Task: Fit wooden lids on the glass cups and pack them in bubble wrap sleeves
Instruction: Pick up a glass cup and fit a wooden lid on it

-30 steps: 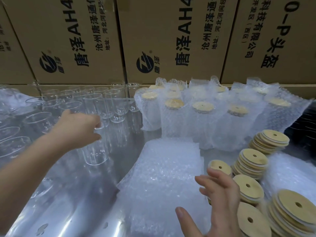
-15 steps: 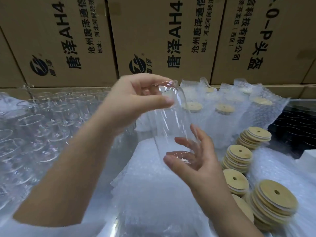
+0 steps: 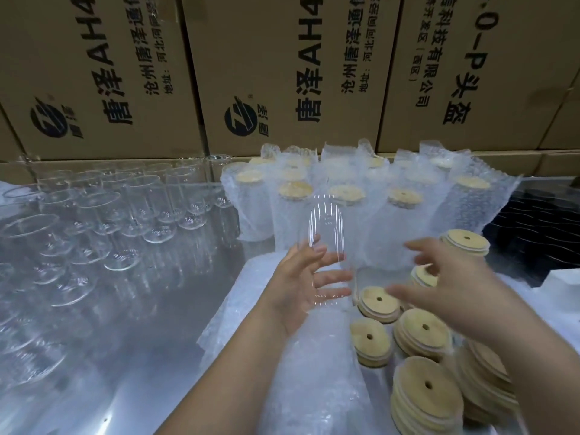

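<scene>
Left hand (image 3: 296, 293) grips a clear glass cup (image 3: 326, 227) by its lower part, fingers curled round it. Right hand (image 3: 452, 287), blurred, spreads its fingers and holds nothing. Behind both hands stand cardboard boxes (image 3: 282, 73), with wrapped lidded cups (image 3: 405, 215) nearer. Bare glasses (image 3: 94, 221) stand to the left hand's left, a bubble wrap sleeve pile (image 3: 314, 372) lies beneath it, and wooden lid stacks (image 3: 420, 334) sit under the right hand.

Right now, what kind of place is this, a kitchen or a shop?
Probably a packing workshop or warehouse. Big printed cardboard boxes are stacked along the back, rows of identical glass cups stand on the left, and piles of wooden lids lie beside cups already wrapped in bubble wrap sleeves.
</scene>
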